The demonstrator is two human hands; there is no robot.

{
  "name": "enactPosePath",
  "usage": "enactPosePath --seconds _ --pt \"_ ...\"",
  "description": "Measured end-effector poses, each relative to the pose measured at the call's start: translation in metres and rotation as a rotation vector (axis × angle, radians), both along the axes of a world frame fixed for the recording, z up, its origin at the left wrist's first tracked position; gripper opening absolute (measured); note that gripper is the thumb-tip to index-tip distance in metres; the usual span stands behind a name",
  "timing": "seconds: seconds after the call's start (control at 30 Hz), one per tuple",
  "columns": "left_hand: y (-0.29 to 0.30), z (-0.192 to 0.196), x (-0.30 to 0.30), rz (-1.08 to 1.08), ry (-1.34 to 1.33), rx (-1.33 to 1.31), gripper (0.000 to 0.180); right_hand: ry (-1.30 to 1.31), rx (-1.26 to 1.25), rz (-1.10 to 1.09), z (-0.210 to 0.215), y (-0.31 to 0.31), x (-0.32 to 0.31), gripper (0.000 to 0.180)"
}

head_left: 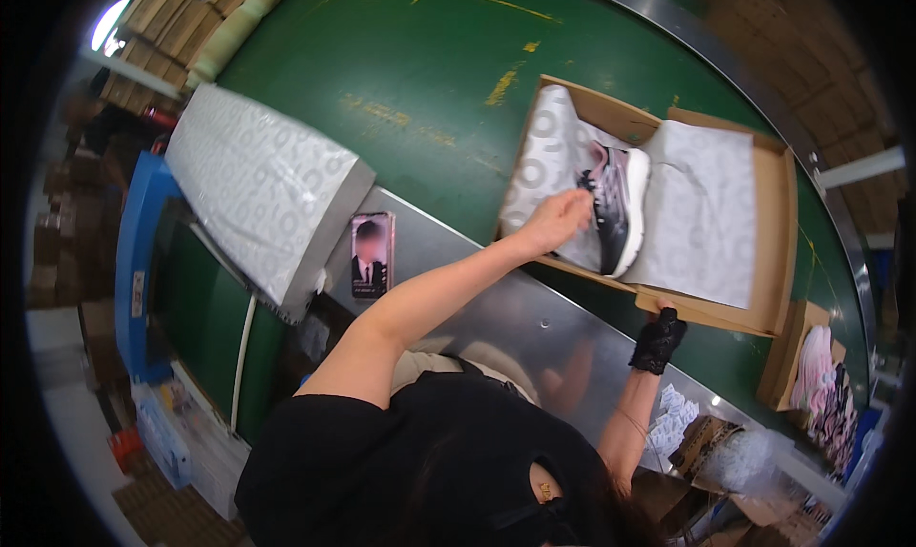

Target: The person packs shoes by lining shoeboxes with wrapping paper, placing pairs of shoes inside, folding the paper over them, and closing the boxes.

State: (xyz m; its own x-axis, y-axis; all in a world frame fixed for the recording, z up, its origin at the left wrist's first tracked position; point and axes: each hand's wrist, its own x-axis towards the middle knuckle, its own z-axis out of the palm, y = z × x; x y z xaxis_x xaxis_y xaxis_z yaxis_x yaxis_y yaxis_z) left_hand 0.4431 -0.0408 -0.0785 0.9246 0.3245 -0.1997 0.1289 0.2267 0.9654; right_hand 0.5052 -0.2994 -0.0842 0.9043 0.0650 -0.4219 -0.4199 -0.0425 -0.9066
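Left hand [558,220] reaches out at 1 o'clock from the body, bare, fingers loosely spread and flat on the patterned tissue paper [546,161] inside the open cardboard shoebox [775,251]; fingertips sit just beside the sneaker [615,204], touching or almost touching its upper, can't tell which, nothing gripped

Right hand [658,339] wears a black lace glove, at 3 o'clock from the body, fingers curled over the box's near edge, pinching the cardboard rim

Sneaker is grey-black with pink accents and a white sole, lying on its side mid-box, at 3 o'clock of the left hand and 11 o'clock of the right hand, tissue paper folded out on both sides of it

Box sits on the green conveyor belt [401,61], overlapping a metal side rail [534,328]

Phone [371,254] lies on the rail at 9 o'clock of the left hand; a stack of tissue sheets [258,180] further out at 9 o'clock

Second box with pink shoes [819,375] at 4 o'clock of the right hand, small paper tags [673,415] just below that hand
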Motion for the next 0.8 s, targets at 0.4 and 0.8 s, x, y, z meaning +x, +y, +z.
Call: enactPosePath --seconds 0.4,0.8 --pt "0.029 -0.03 -0.058 0.306 0.308 0.659 0.055 -1.241 -1.165 0.452 -0.019 0.072 -0.047 0.076" --pt "0.061 0.016 -0.063 -0.002 0.227 -0.644 0.067 -1.304 -1.114 0.597 0.087 0.075 -0.029 0.07"
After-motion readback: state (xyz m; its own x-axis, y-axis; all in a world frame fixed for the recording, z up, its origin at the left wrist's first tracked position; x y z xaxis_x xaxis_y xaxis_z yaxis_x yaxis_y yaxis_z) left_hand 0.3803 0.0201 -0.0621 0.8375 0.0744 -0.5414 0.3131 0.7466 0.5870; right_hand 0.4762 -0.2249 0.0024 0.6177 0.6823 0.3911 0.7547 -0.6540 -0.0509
